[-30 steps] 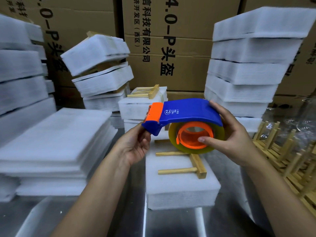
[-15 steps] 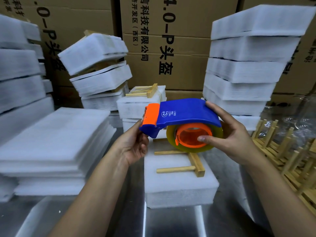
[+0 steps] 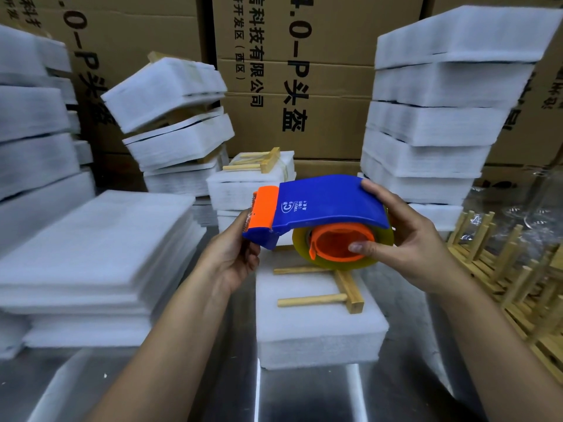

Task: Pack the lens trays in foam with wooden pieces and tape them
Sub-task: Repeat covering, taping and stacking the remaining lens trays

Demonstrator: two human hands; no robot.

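Note:
A blue and orange tape dispenser (image 3: 326,205) with a yellowish tape roll (image 3: 341,257) hangs in the air above the middle of the table. My right hand (image 3: 408,248) grips its rear, thumb on the orange core. My left hand (image 3: 234,254) is at the dispenser's orange cutter end, its fingertips hidden behind the cutter. Below lies a white foam-wrapped pack (image 3: 316,324) with a wooden piece (image 3: 335,290) on top.
Flat foam sheets (image 3: 91,257) are stacked at the left. Wrapped foam packs (image 3: 432,117) stand in piles at the back and right, before cardboard boxes (image 3: 292,80). Wooden racks (image 3: 518,269) lie at the right on the metal table (image 3: 304,397).
The dispenser has tilted a little, its cutter end lifted, and the left hand has shifted up along that end. The right hand keeps its grip.

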